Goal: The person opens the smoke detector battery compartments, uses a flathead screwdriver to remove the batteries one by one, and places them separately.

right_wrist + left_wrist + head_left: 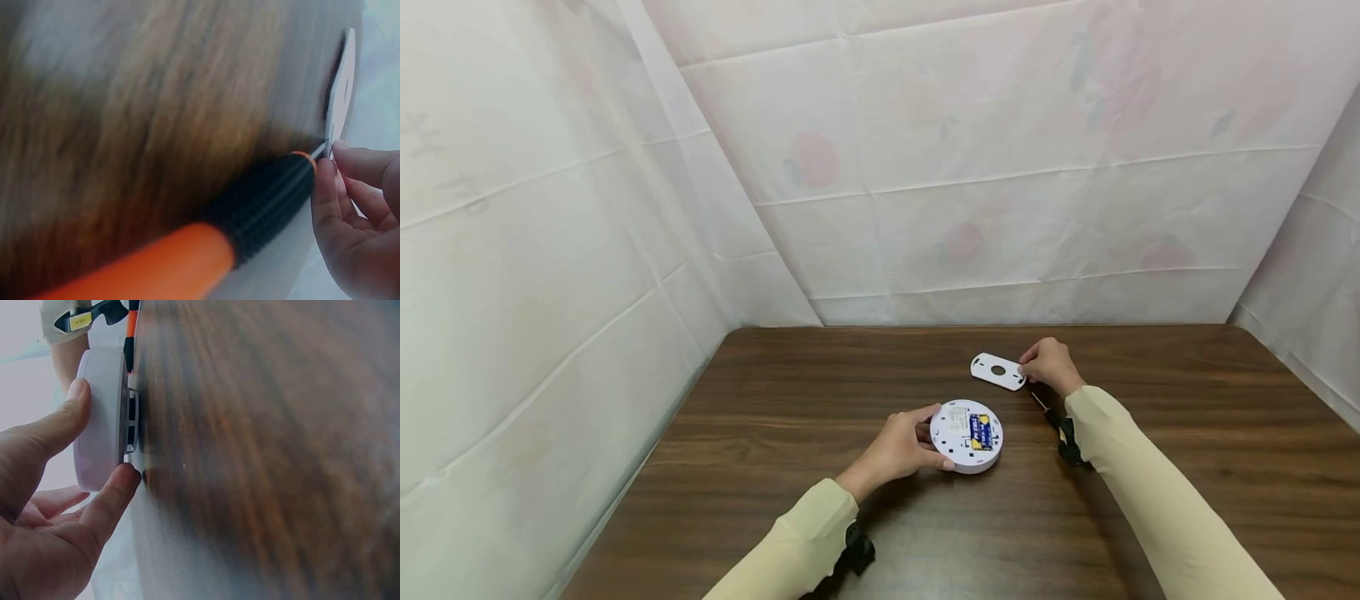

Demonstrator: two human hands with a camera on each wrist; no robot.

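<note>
The left hand (pixel 895 450) grips the round white detector (pixel 967 435) by its rim — thumb and fingers curled round it — near the middle of the wooden table (pixel 775 400). The right hand (pixel 1051 365) pinches the edge of the flat white mounting plate (pixel 997 371) just behind the detector; an orange-and-black screwdriver (pixel 250 219) lies beside that hand.

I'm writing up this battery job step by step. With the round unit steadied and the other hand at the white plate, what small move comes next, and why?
Probably lift the white plate toward the round unit. The right hand already pinches the plate's edge beside the screwdriver, while the left hand grips the unit's rim, its battery side facing up and uncovered on the table. Whether the plate belongs over it cannot be told for sure.
</note>
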